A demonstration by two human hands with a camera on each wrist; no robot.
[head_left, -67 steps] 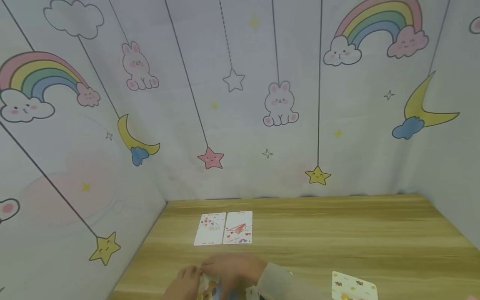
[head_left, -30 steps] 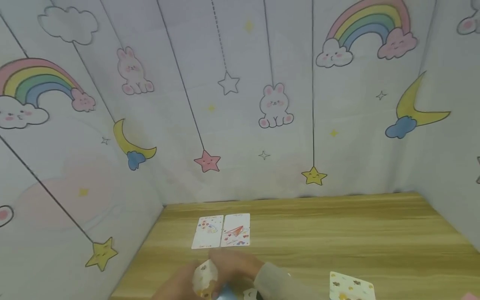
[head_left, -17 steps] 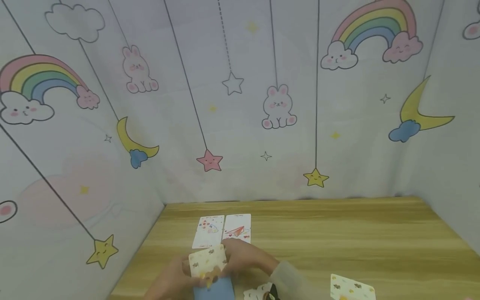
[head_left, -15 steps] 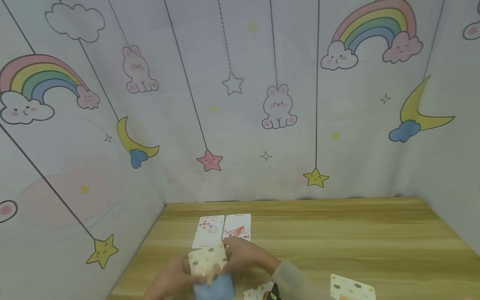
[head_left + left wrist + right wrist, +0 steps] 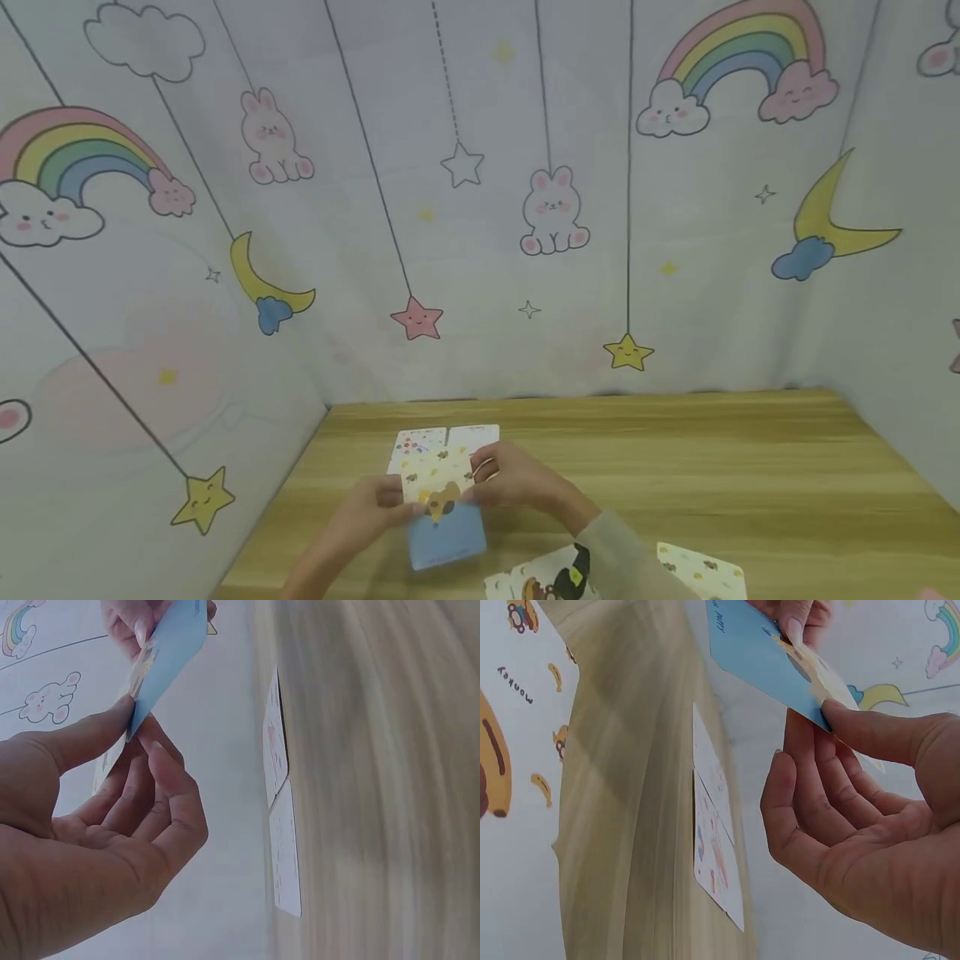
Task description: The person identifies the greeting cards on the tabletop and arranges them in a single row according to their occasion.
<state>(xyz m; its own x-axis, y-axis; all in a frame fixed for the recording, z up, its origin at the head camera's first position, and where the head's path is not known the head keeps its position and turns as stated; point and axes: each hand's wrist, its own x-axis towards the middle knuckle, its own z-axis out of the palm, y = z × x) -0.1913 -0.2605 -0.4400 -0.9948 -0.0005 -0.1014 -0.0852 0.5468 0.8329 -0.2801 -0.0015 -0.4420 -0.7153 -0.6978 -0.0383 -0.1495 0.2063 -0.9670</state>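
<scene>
In the head view, a picture card (image 5: pixel 447 540), cream on top and blue below with a brown puppy at the middle, is held up in front of two white cards. Whether it is one card or two joined pieces, I cannot tell. My left hand (image 5: pixel 366 510) pinches its left edge, thumb on the front. On the opposite edge, my right hand (image 5: pixel 517 475) pinches in the same way. The right wrist view shows the word "puppy" on the blue part (image 5: pixel 761 671). Both thumbs sit near the line where cream meets blue.
Behind lie two white cards side by side, a flower-dotted one (image 5: pixel 422 437) and a paper-plane one (image 5: pixel 716 855). Nearer are white picture cards (image 5: pixel 542 577), one reading "monkey" (image 5: pixel 532 727), and a cream card (image 5: pixel 708 570). A printed curtain (image 5: pixel 480 358) borders the wooden table (image 5: pixel 637 450).
Both hands have raised the cream-and-blue card away from me and slightly right; it now covers much of the two white cards. More of the picture cards near me shows.
</scene>
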